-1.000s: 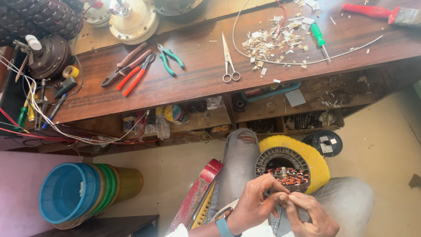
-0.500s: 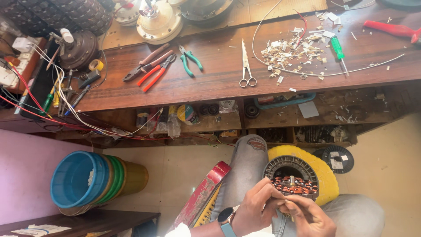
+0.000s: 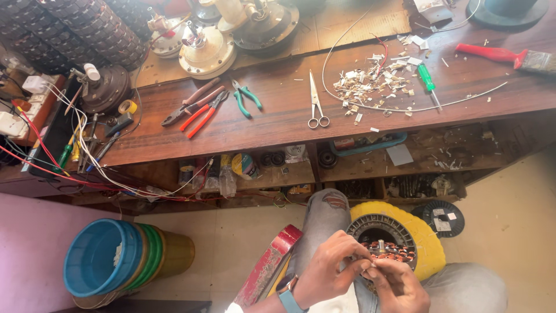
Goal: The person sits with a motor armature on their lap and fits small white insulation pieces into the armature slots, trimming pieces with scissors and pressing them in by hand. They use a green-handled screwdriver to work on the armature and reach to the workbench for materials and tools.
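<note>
Below a cluttered wooden workbench, a motor stator rests on the person's lap; both the left hand and right hand pinch its near-edge windings.

A brown wooden bench carries pliers, green-handled cutters, scissors, a green screwdriver, a red-handled brush, a white wire and paper scraps. On the floor stand stacked tubs.
</note>
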A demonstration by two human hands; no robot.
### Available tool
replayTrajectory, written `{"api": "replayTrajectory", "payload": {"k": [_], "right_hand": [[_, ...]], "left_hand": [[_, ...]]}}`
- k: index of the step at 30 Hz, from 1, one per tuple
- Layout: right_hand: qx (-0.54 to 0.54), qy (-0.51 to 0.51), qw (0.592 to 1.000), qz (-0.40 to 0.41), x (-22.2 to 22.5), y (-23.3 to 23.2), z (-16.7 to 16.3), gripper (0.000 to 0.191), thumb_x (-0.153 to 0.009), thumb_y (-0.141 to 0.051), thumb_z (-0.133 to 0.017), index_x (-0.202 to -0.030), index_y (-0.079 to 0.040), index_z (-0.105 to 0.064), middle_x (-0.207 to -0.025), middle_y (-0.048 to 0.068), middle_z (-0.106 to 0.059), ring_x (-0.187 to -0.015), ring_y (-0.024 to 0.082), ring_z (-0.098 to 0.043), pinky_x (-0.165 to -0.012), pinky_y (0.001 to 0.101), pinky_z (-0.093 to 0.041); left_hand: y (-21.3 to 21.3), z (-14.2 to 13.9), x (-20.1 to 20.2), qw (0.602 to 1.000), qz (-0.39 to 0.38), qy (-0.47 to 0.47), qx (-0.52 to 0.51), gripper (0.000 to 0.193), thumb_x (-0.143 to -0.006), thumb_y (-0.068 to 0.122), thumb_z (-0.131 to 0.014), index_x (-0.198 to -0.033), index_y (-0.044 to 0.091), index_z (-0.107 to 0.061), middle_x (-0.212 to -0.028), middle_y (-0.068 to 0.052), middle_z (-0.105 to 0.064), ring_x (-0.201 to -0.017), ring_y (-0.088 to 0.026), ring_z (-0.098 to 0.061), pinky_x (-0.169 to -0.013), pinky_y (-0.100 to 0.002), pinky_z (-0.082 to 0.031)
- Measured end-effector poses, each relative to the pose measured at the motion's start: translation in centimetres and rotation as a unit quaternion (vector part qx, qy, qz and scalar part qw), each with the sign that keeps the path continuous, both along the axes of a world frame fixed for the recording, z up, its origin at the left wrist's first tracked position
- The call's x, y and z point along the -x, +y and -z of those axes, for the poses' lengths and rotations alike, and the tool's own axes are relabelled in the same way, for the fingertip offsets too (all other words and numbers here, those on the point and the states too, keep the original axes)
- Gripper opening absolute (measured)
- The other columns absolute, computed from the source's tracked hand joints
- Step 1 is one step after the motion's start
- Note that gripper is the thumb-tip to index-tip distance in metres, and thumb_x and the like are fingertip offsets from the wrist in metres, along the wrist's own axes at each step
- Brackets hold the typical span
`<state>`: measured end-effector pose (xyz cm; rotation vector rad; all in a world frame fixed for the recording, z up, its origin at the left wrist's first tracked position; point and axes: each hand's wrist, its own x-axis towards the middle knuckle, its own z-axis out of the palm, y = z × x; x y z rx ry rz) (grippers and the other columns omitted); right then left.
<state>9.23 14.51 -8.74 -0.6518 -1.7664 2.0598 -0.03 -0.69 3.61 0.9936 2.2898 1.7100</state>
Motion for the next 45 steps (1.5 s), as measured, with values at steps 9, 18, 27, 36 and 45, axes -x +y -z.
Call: {"api": "replayTrajectory", "payload": {"k": [9, 18, 27, 36, 45], "right_hand": [[0.395, 0.052, 0.895, -0.200, 0.0, 2.0, 1.1, 0.016, -0.095, -0.009, -0.066, -0.100, 0.001, -0.056, -0.076, 0.012, -0.067, -0.062, 0.015, -0.065, -0.053, 0.0334, -0.058], [0.421, -0.063, 0.871, -0.244, -3.2, 0.8, -4.3, 0.031, -0.096, -0.027, -0.074, -0.094, -0.001, -0.057, -0.077, 0.002, -0.059, -0.065, 0.006, -0.053, -0.055, 0.0250, -0.051], [0.336, -0.025, 0.940, -0.055, -6.3, 2.9, -2.8, 0.022, -0.095, -0.014, -0.077, -0.103, 0.000, -0.061, -0.096, 0.012, -0.071, -0.080, 0.015, -0.068, -0.070, 0.0309, -0.058], [-0.077, -0.019, 0.989, 0.124, -5.6, 5.6, -3.9, 0.013, -0.105, -0.011, -0.072, -0.107, -0.001, -0.064, -0.101, 0.013, -0.072, -0.081, 0.013, -0.066, -0.076, 0.0271, -0.056], [-0.435, 0.042, 0.899, 0.013, 0.9, 4.6, -2.4, 0.009, -0.099, -0.002, -0.071, -0.101, -0.004, -0.062, -0.121, 0.015, -0.074, -0.125, 0.034, -0.067, -0.105, 0.0407, -0.054]], "left_hand": [[-1.1, -1.2, 1.0, 0.971, 0.161, -0.169, -0.056, 0.020, -0.095, 0.007, -0.073, -0.114, 0.005, -0.068, -0.099, -0.006, -0.064, -0.096, -0.018, -0.066, -0.076, -0.031, -0.057], [-1.4, 1.4, -2.7, 0.986, 0.064, -0.154, -0.004, 0.014, -0.089, -0.006, -0.072, -0.100, 0.003, -0.070, -0.086, -0.008, -0.060, -0.075, -0.020, -0.063, -0.066, -0.029, -0.051], [1.6, 2.7, -1.6, 0.992, 0.113, 0.012, 0.054, 0.052, -0.076, 0.018, -0.085, -0.123, 0.009, -0.063, -0.116, -0.012, -0.064, -0.114, -0.031, -0.056, -0.099, -0.042, -0.046], [6.2, 9.3, 0.8, 0.992, 0.063, 0.044, 0.103, 0.070, -0.083, 0.011, -0.085, -0.145, 0.022, -0.053, -0.122, -0.001, -0.075, -0.103, -0.021, -0.074, -0.087, -0.032, -0.055], [7.4, 7.8, 4.1, 0.987, 0.073, -0.074, 0.122, 0.092, -0.086, 0.008, -0.081, -0.161, 0.028, -0.032, -0.112, -0.002, -0.080, -0.094, -0.026, -0.078, -0.080, -0.036, -0.059]]}}
